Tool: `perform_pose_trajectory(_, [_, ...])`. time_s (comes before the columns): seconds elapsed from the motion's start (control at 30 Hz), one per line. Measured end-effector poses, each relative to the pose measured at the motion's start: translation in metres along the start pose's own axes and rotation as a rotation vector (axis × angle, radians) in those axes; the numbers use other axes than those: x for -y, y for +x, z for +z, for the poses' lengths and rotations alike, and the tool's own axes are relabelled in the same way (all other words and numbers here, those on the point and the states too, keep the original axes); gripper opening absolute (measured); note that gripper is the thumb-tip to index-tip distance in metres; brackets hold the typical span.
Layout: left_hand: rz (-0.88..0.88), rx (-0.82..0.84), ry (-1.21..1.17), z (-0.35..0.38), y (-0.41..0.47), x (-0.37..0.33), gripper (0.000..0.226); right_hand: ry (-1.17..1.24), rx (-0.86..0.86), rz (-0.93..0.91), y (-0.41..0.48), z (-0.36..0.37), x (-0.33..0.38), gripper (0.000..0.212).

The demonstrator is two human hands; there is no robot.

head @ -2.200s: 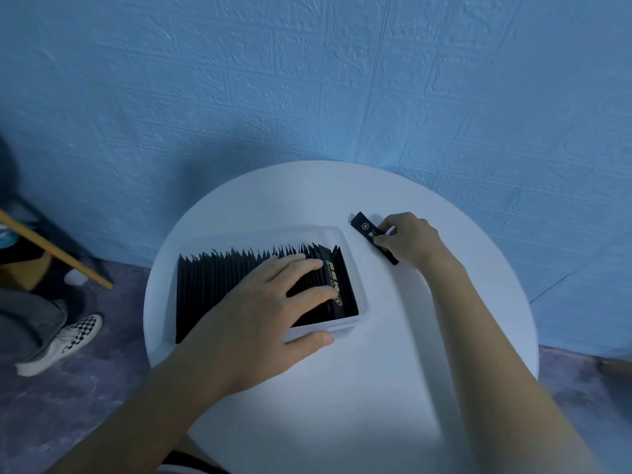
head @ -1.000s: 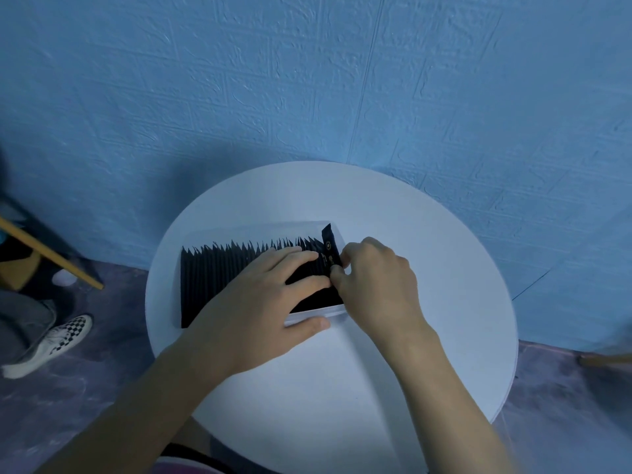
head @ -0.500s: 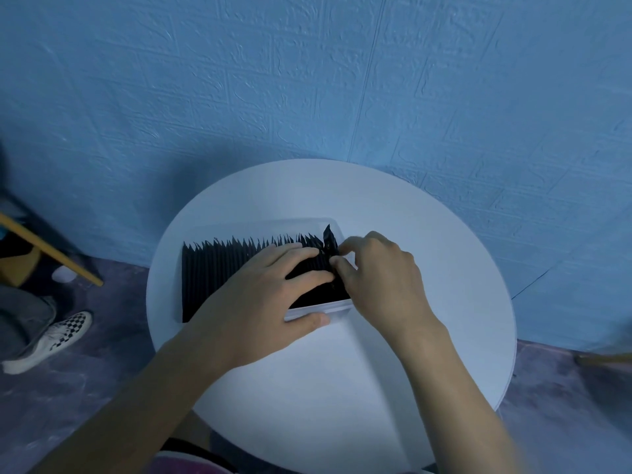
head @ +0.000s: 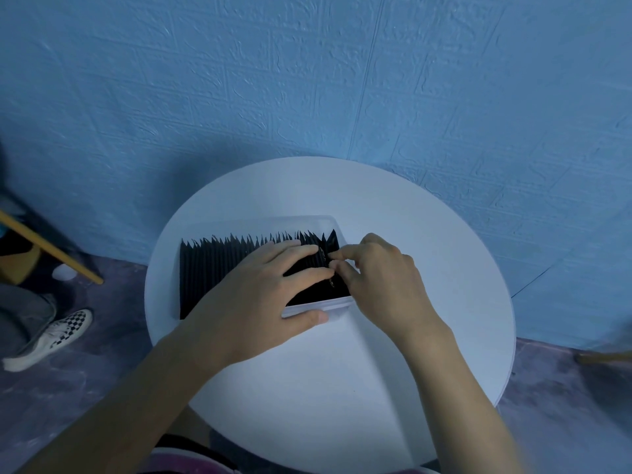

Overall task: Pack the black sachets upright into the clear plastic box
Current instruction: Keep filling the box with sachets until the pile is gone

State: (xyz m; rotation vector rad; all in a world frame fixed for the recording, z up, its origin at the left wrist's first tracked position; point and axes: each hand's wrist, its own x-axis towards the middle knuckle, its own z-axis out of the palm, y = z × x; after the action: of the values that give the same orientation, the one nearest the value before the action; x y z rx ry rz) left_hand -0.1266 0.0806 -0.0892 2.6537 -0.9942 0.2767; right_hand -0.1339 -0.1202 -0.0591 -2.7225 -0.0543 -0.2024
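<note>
A clear plastic box (head: 260, 223) lies on the round white table (head: 410, 268). A tight row of black sachets (head: 219, 265) stands upright in it, filling it from left to right. My left hand (head: 260, 292) lies flat over the right part of the row, thumb against the box's near wall. My right hand (head: 379, 278) is at the box's right end, its fingertips pinching the last sachet (head: 331, 241), which stands almost fully down between the row and the end wall. Only that sachet's top corner shows.
A blue textured wall rises right behind the table. Left of the table, on the floor, are another person's checkered shoe (head: 51, 336) and a slanted yellow wooden rod (head: 51, 248). A wooden piece (head: 605, 357) shows at the right edge.
My right hand carried a sachet from the table at the right to the box's right end and pushed it down into the row. My left hand stayed on the sachets.
</note>
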Motion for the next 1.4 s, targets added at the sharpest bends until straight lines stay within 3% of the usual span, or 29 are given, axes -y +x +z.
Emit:
perform_pose_trajectory(0.13, [0.013, -0.001, 0.037, 0.0, 0.0, 0.0, 0.056, -0.019, -0.069, -0.015, 0.0, -0.007, -0.005, 0.029])
perform_pose_trajectory(0.37, [0.036, 0.029, 0.062, -0.001, 0.002, -0.001, 0.053, -0.175, 0.042, -0.036, -0.001, -0.011, 0.0, 0.029])
perform_pose_trajectory(0.63, [0.055, 0.089, 0.064, -0.002, 0.001, 0.002, 0.061, -0.173, 0.131, -0.036, 0.003, -0.009, 0.0, 0.035])
perform_pose_trajectory(0.83, [0.024, -0.005, 0.121, -0.01, -0.007, 0.0, 0.071, 0.018, -0.025, -0.079, -0.004, -0.005, -0.002, 0.032])
perform_pose_trajectory(1.03, [-0.087, 0.017, 0.16, -0.007, -0.03, 0.0, 0.076, 0.102, 0.194, -0.182, -0.022, 0.002, 0.008, 0.048])
perform_pose_trajectory(1.27, [0.014, 0.042, 0.121, -0.006, -0.014, 0.003, 0.074, -0.072, 0.155, -0.124, -0.032, -0.001, -0.002, 0.055])
perform_pose_trajectory(1.4, [0.031, 0.045, 0.084, -0.007, -0.01, 0.003, 0.077, -0.143, 0.04, -0.174, -0.026, -0.005, -0.002, 0.046])
